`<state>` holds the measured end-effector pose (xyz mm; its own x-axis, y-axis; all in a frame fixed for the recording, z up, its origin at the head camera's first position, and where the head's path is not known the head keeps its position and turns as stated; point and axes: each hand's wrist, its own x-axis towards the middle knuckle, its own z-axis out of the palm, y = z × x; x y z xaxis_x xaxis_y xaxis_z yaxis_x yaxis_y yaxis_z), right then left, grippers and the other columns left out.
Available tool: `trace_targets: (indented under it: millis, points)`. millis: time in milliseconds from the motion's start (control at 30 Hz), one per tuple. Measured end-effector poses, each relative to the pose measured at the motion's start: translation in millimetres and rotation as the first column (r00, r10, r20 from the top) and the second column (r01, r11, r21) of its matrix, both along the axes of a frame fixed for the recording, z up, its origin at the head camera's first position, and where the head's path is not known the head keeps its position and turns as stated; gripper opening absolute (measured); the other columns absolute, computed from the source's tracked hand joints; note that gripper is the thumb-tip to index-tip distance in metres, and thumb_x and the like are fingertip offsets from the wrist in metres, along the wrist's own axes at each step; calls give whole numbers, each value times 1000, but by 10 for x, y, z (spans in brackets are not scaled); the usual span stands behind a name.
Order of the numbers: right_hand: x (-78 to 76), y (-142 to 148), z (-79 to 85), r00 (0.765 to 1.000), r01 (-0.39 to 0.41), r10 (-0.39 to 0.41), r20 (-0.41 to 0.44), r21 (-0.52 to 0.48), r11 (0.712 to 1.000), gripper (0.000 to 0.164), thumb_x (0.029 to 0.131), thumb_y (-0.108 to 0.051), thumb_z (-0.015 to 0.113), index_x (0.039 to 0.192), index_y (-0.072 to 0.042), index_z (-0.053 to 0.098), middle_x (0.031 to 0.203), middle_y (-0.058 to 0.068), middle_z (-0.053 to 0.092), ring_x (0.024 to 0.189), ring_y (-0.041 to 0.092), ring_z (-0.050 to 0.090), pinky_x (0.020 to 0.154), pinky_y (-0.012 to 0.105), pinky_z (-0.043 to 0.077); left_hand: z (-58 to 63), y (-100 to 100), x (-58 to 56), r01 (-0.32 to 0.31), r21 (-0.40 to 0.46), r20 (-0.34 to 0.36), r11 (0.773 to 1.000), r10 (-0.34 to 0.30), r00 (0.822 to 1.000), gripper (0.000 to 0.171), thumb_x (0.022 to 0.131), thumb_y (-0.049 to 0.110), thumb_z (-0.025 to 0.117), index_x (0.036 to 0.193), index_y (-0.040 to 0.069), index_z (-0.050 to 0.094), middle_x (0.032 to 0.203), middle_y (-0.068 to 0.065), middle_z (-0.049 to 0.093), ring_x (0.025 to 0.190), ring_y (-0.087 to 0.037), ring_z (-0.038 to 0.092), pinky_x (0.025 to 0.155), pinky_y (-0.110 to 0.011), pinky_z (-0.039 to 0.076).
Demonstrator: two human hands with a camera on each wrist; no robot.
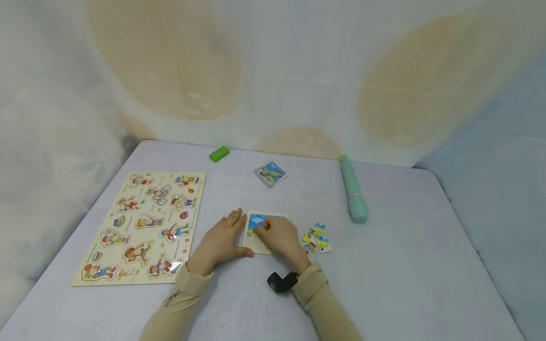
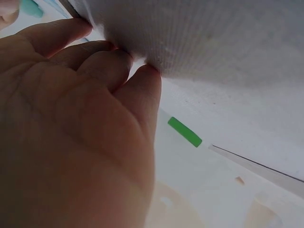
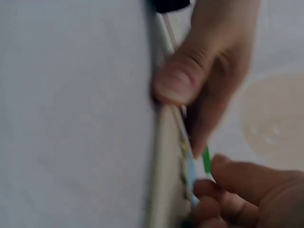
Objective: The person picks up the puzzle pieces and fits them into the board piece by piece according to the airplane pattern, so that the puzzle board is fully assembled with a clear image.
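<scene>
A small pale puzzle board (image 1: 257, 245) lies in the middle of the table, with a blue sky picture (image 1: 256, 219) filling part of its frame. My left hand (image 1: 223, 237) rests along the board's left side, fingers extended and thumb at the near-left corner. In the left wrist view its fingertips (image 2: 151, 71) are right at the board's edge. My right hand (image 1: 279, 234) is over the board with fingers curled, thumb and forefinger tips at the picture. I cannot tell whether a piece is between them. Loose jigsaw pieces (image 1: 317, 238) lie in a small heap right of the board.
A larger board of cartoon sports figures (image 1: 145, 222) lies at the left. Behind the puzzle are a small picture card (image 1: 271, 174) and a green block (image 1: 219, 154). A mint-green, club-shaped object (image 1: 355, 194) lies at the back right. Curtains (image 1: 298, 85) enclose the table.
</scene>
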<state>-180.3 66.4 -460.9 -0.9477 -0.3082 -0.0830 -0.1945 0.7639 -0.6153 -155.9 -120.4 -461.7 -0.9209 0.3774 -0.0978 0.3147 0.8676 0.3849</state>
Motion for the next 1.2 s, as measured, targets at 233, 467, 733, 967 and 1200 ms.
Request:
trace_targets:
  millis: [233, 467, 733, 967, 1200]
  points:
    - [-139, 636, 249, 974, -7, 54, 218, -209, 978, 22, 96, -26, 60, 103, -6, 67, 86, 9, 67, 72, 16, 59, 62, 22, 48, 6, 13, -7, -1, -10, 1, 1000, 1, 1000, 103, 71, 52, 80, 147, -2, 37, 157, -20, 28, 147, -36, 27, 121, -48, 27]
    - [-163, 1238, 289, 972, 177, -167, 167, -44, 983, 28, 94, -23, 62, 112, -2, 64, 104, 15, 66, 92, 24, 61, 75, 33, 52, 14, 12, -21, -1, -31, -6, 1000, 0, 1000, 102, 71, 51, 80, 146, -2, 38, 157, -21, 29, 146, -36, 28, 120, -48, 28]
    - [-107, 1465, 253, 949, 191, -182, 259, -9, 982, 33, 79, -9, 75, 108, 0, 64, 87, 8, 61, 81, 20, 55, 69, 28, 45, 13, 23, -9, -3, -19, 4, 1000, 3, 1000, 102, 71, 51, 80, 146, -3, 37, 157, -21, 28, 146, -36, 27, 120, -48, 27]
    - [-168, 1359, 168, 966, 154, -156, 207, 27, 988, 35, 74, -16, 83, 100, -4, 64, 89, 8, 57, 83, 21, 51, 69, 28, 43, 31, 32, -2, -5, -13, 6, 1000, 5, 1000, 101, 72, 50, 80, 146, -3, 37, 157, -21, 28, 147, -36, 26, 121, -48, 26]
    - [-186, 1300, 166, 975, 158, -156, 158, -1, 987, 24, 79, -11, 76, 95, -7, 58, 98, 9, 62, 90, 23, 55, 77, 32, 47, 35, 29, 2, -12, -14, 18, 1000, 13, 1000, 101, 71, 50, 80, 147, -2, 37, 158, -20, 28, 147, -35, 26, 121, -48, 26]
